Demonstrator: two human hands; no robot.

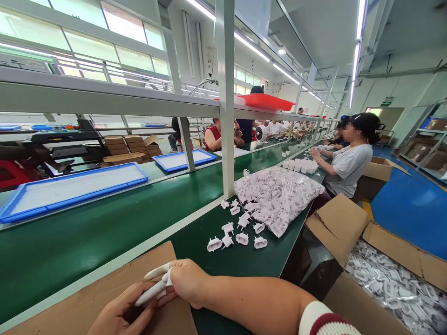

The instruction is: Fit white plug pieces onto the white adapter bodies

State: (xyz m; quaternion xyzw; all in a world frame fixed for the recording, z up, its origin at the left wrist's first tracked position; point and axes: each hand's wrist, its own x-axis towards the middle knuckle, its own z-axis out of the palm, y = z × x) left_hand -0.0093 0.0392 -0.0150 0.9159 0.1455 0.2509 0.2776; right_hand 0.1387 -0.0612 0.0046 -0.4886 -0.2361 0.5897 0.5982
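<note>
My right hand (pixel 186 280) reaches in from the right, with white covers on its fingers. My left hand (pixel 125 307) meets it at the fingertips, above a sheet of brown cardboard (pixel 87 302). The fingers of both hands are closed together, and whatever lies between them is hidden. Beyond the hands, several loose white plastic plug parts (pixel 242 238) are scattered on the green worktop (pixel 206 218). Behind those lies a large clear bag (pixel 279 195) full of similar white parts.
A metal post (pixel 227 102) rises beside the bag. Across the green belt (pixel 115 228) lie blue-rimmed trays (pixel 80 186). An open carton (pixel 394 288) of white parts stands at right. A co-worker (pixel 349 156) sits farther along, near white pieces (pixel 300 165).
</note>
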